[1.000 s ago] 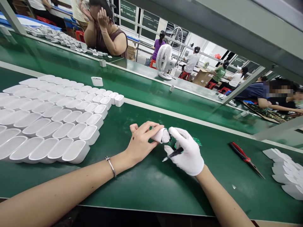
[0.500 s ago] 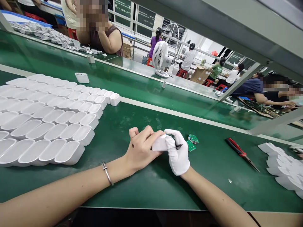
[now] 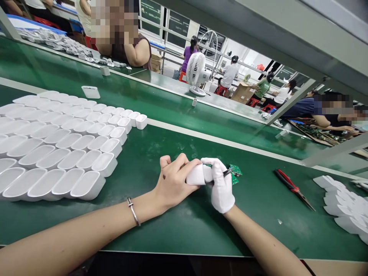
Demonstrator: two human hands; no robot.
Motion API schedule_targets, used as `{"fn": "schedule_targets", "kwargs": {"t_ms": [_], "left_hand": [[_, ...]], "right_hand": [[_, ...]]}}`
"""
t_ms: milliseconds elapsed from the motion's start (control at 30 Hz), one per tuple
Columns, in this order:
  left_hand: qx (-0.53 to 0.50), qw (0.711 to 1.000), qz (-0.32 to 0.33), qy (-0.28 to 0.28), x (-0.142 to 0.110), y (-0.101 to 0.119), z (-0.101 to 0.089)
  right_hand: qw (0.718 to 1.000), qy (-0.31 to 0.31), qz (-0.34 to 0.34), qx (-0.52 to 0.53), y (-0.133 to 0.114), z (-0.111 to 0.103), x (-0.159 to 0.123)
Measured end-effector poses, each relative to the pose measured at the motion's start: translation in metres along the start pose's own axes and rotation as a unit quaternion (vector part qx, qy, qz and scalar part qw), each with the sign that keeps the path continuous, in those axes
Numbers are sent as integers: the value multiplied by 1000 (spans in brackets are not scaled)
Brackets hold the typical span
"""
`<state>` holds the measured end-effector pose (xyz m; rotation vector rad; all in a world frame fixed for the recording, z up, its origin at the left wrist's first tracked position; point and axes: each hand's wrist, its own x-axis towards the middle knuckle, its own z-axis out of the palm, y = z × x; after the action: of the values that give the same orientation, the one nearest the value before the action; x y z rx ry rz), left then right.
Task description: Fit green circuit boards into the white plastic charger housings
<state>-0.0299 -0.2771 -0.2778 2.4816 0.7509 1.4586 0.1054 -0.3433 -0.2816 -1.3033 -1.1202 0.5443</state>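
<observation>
My bare left hand is closed around a small white plastic housing, held just above the green table. At the housing's right end is my right hand, in a white glove, fingers bent and pressed together. A thin dark object sticks out from between its fingers, pointing right; its kind is unclear. The gloved fingers hide the end of the housing. Just beyond the right hand lie green circuit boards, partly covered by it.
Rows of open white housings stand at left. Red-handled pliers lie at right, near more white housings. Behind a pale strip, a green lane carries a few white pieces. A fan and several co-workers are beyond.
My right hand has shifted slightly right from the housing, uncovering more of its end. The dark object now points further right. The view has tilted a little.
</observation>
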Motion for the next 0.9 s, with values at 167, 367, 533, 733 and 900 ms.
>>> {"fn": "schedule_targets", "kwargs": {"t_ms": [167, 367, 533, 733, 900], "left_hand": [[4, 1000, 7, -5, -2, 0, 2], [-12, 999, -10, -37, -3, -2, 2], [-33, 998, -45, -40, 0, -6, 2], [-71, 997, -4, -1, 1, -12, 1], [-103, 993, 56, 13, 2, -14, 0]], "right_hand": [[993, 56, -53, -94, 3, 6, 3], [995, 54, 15, -86, 3, 5, 3], [983, -9, 176, 43, -10, -5, 5], [974, -144, 164, 55, -21, -15, 12], [945, -239, 196, 109, -20, -15, 14]]}}
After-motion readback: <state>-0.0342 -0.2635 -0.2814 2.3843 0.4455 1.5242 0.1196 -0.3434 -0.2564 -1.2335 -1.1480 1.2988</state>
